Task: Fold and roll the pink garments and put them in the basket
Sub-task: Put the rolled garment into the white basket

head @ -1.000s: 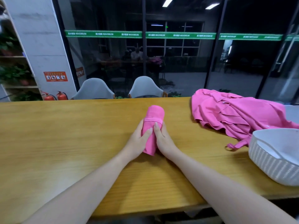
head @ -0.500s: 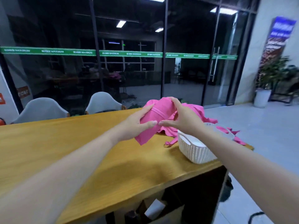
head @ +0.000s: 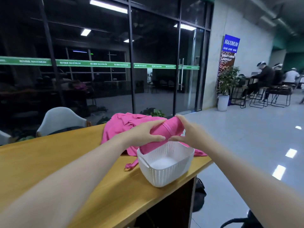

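1. Both hands share the grip: the left hand [head: 144, 134] curls round the near left side of the rolled pink garment [head: 162, 134], and the right hand [head: 189, 134] clasps its right side.
2. Roll hangs tilted over the white basket [head: 166, 175], its lower end dipping inside the far left rim.
3. Soft, light cloth, I judge; it may unroll if loosened, so holding round the middle suits it.
4. Bright pink, smooth, with a seam band across it.
5. More pink garments [head: 125, 127] lie heaped on the table [head: 49, 162] just behind the basket.
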Demonstrator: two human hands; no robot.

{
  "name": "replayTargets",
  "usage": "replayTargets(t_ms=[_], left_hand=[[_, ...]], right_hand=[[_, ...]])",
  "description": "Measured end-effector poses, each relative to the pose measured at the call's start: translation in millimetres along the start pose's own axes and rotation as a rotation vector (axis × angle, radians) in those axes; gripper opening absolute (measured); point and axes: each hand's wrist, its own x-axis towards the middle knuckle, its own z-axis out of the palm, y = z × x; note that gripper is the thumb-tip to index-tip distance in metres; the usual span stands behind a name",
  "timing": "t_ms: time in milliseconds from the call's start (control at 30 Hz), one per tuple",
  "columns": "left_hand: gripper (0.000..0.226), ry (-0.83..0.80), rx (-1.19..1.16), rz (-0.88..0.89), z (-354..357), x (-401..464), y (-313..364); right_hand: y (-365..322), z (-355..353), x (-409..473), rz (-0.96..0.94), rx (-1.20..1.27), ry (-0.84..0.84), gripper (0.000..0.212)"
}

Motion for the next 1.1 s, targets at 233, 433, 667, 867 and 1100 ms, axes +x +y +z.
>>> replayTargets(t_ms=[233,433,667,867,1100], left_hand=[[0.08,-0.06,0.087,-0.013,27.4,33.3,-24.5],[0.077,-0.063,0.146,-0.035,39.4,32.5,-42.8],[0.075,-0.131,0.23,-0.08,54.8,27.9,-51.9],[0.084,-0.203,0.302,-0.128,55.1,29.8,-44.1],[0.07,-0.138,0.132,-0.118,38.3,26.6,-53.2]], right_hand=[[27.4,29.4,7.0,0.007,-0.063,-0.081,0.097],[32.0,52.9,22.8,-0.099,-0.17,-0.064,0.089],[40.8,74.7,32.6,-0.182,-0.222,-0.117,0.101],[35.7,72.4,31.5,-0.145,-0.186,-0.278,0.084],[21.2,61.7,29.6,-0.105,-0.106,-0.266,0.083]])
